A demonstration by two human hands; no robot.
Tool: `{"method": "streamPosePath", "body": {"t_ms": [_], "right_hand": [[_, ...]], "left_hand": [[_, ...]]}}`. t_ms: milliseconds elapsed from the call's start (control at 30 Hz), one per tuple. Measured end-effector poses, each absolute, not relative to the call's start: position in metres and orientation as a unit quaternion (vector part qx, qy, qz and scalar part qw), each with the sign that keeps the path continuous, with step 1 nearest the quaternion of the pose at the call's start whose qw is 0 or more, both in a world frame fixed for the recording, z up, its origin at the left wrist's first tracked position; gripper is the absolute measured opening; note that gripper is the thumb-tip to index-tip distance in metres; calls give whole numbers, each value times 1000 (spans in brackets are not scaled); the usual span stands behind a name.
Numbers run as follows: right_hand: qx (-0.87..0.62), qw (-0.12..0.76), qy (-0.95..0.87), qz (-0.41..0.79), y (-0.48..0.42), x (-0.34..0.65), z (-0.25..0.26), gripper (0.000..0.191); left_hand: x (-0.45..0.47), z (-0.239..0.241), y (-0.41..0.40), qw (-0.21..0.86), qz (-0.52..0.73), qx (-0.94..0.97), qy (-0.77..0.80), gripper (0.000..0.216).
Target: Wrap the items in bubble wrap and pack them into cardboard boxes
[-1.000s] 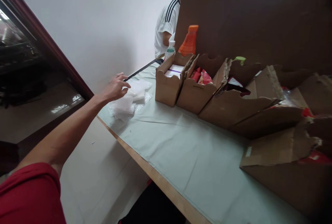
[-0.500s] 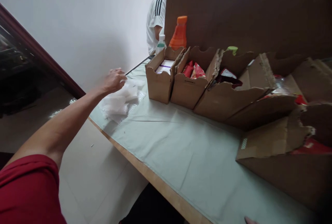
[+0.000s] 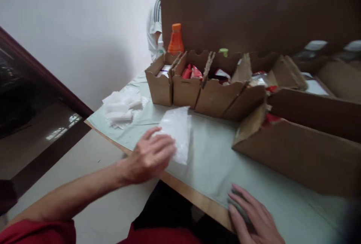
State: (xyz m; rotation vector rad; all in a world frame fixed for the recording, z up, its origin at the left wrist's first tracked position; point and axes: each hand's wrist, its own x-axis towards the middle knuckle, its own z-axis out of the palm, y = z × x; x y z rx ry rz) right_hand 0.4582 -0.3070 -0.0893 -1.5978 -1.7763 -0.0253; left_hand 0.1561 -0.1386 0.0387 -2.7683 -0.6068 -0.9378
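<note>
Near the table's front edge, my left hand [image 3: 152,155] is closed on a white bubble-wrap bag [image 3: 177,131], its fingers slightly blurred. The bag stands out beyond my fingertips, above the cloth. Farther left lies a loose pile of similar bubble-wrap bags [image 3: 120,106]. At the lower right, my right hand [image 3: 254,214] rests at the table edge with its fingers stretched and apart, holding nothing that I can see. Both hands are over the pale green cloth [image 3: 208,161] that covers the table.
A row of open cardboard bins [image 3: 186,91] holds red packets and white boxes. One long cardboard bin [image 3: 296,153] sits closer on the right. Behind them stand an orange bottle [image 3: 176,40] and a brown panel [image 3: 239,14]. A person in a white shirt [image 3: 154,25] is partly hidden.
My left hand has come from the pile toward me and to the right, now with a bubble-wrap bag. More of my right hand has entered view. The camera has turned rightward.
</note>
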Motion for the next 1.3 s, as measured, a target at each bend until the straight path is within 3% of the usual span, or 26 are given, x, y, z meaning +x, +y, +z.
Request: {"method": "streamPosePath", "body": {"t_ms": [200, 467, 667, 867, 1300], "right_hand": [[-682, 398, -613, 35, -313, 445, -60, 25], [-671, 389, -630, 48, -329, 463, -59, 28], [-617, 369, -692, 73, -280, 442, -39, 28], [-638, 329, -694, 54, -278, 436, -41, 24], [-702, 266, -658, 60, -322, 425, -51, 35]], "left_hand": [[215, -31, -214, -77, -273, -948, -147, 24], [187, -34, -213, -152, -223, -947, -176, 58], [195, -29, -192, -134, -271, -919, -254, 42], [200, -43, -197, -175, -233, -924, -246, 32], [220, -46, -233, -371, -351, -771, -382, 25]]}}
